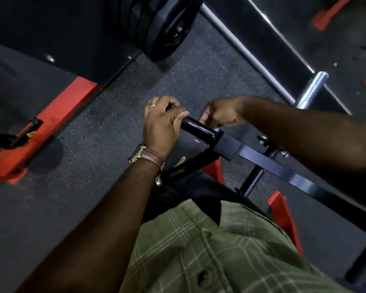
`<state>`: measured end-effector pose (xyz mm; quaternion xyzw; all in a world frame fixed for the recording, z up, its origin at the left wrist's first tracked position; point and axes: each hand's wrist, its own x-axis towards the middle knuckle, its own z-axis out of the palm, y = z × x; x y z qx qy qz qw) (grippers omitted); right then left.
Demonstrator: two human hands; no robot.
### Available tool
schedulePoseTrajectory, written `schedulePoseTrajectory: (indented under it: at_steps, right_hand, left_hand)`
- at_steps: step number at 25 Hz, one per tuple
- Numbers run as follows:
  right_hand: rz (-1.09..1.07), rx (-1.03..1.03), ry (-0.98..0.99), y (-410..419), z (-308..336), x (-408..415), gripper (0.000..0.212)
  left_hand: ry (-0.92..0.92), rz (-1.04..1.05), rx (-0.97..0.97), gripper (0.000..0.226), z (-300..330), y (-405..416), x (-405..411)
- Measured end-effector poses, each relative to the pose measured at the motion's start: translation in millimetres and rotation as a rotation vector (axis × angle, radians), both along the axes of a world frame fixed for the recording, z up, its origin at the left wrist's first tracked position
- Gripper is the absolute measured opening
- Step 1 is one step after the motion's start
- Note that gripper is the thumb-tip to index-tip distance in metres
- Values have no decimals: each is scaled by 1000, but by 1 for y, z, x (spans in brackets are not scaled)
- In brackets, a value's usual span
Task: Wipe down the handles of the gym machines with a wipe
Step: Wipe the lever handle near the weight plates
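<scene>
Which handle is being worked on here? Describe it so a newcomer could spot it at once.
Start at the black square bar running from the lower right toward the centre. At its end sticks out a short, glossy black round handle. The left hand grips its tip, the right hand sits just behind; the nearby chrome peg is bare.

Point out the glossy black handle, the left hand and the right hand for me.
Glossy black cylindrical handle (199, 129): head view, bare middle of the tube.
Left hand (161, 125): head view, back of the hand gripping the handle's end.
Right hand (221, 115): head view, knuckles beside the handle.
</scene>
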<state>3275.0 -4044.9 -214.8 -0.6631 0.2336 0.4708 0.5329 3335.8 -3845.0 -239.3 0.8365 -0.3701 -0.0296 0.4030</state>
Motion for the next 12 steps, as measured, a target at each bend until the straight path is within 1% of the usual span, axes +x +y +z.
schedulePoseTrajectory:
  at_steps: [1,2,4,5,6,7,9,11,12]
  right_hand:
    - [8,-21,-10,-4,3,-6,30]
    - [-67,-64,-38,-3,4,-7,29]
    - [-338,-140,-160,14,6,-1,26]
    - [-435,-163,-257,25,5,3,22]
    - [-470,-194,-348,34,6,4,20]
    - [-462,-233,-428,39,9,0,18]
    - [-365,-313,-541,31,24,-23,14]
    - [-155,-478,-697,26,40,-44,9]
    - [-24,-548,-804,31,44,-44,7]
  left_hand:
    - [27,69,-31,12,1,-1,-8]
    - [48,131,-52,10,1,-2,-15]
    - [108,250,-91,7,2,-4,-21]
    - [179,330,-117,16,2,-4,-22]
    - [283,419,-147,27,3,-4,-23]
    - [406,507,-195,40,4,-4,-23]
    - [697,652,-364,60,7,-9,-25]
    - [1015,775,-575,65,10,-16,-25]
    - [1140,817,-655,61,8,-18,-24]
